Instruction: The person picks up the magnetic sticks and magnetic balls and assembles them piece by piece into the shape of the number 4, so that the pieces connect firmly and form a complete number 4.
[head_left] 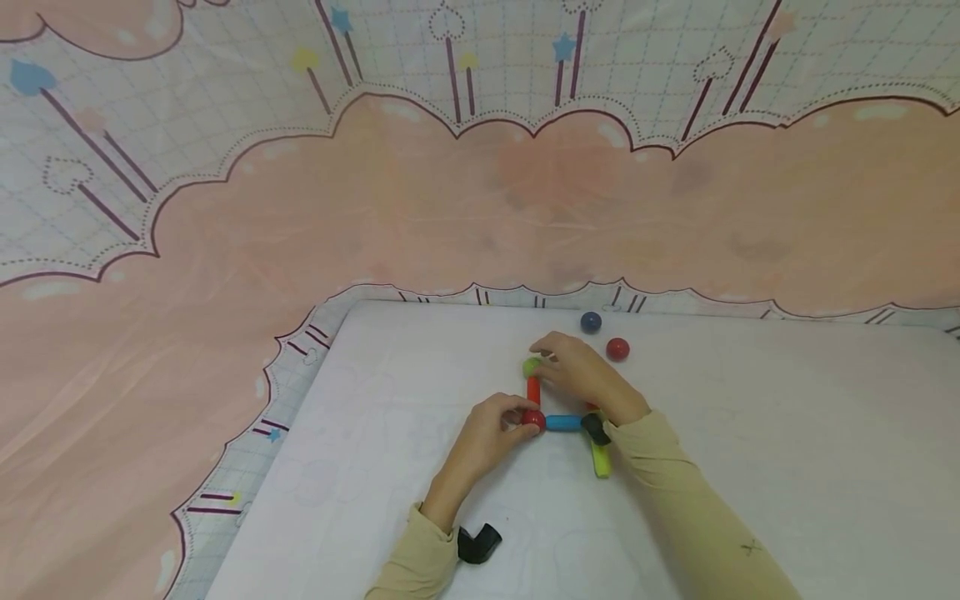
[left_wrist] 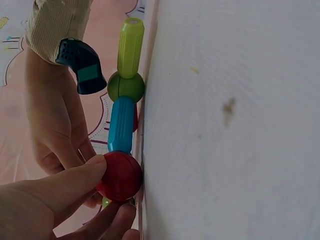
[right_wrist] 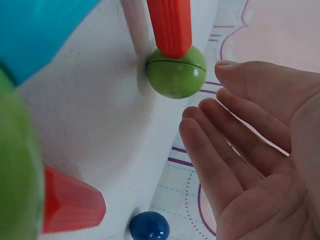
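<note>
My left hand (head_left: 483, 437) pinches a red ball (head_left: 534, 419) between thumb and fingers. From that ball a red stick (head_left: 533, 390) runs to a green ball (head_left: 531, 367), and a blue stick (head_left: 562, 422) leads to a second green ball (left_wrist: 126, 87), hidden in the head view. This second ball also bears a yellow-green stick (left_wrist: 130, 48) and another red stick (right_wrist: 72, 201). My right hand (head_left: 577, 371) is beside the far green ball. In the right wrist view, its fingers are extended, slightly bent and holding nothing, with a small gap to that ball.
A dark blue ball (head_left: 591, 322) and a loose red ball (head_left: 618, 349) lie near the far edge of the white table (head_left: 787, 458). Each wrist wears a black device, and the right one (head_left: 596, 429) overlaps the joined pieces. A patterned cloth (head_left: 450, 208) lies beyond the table.
</note>
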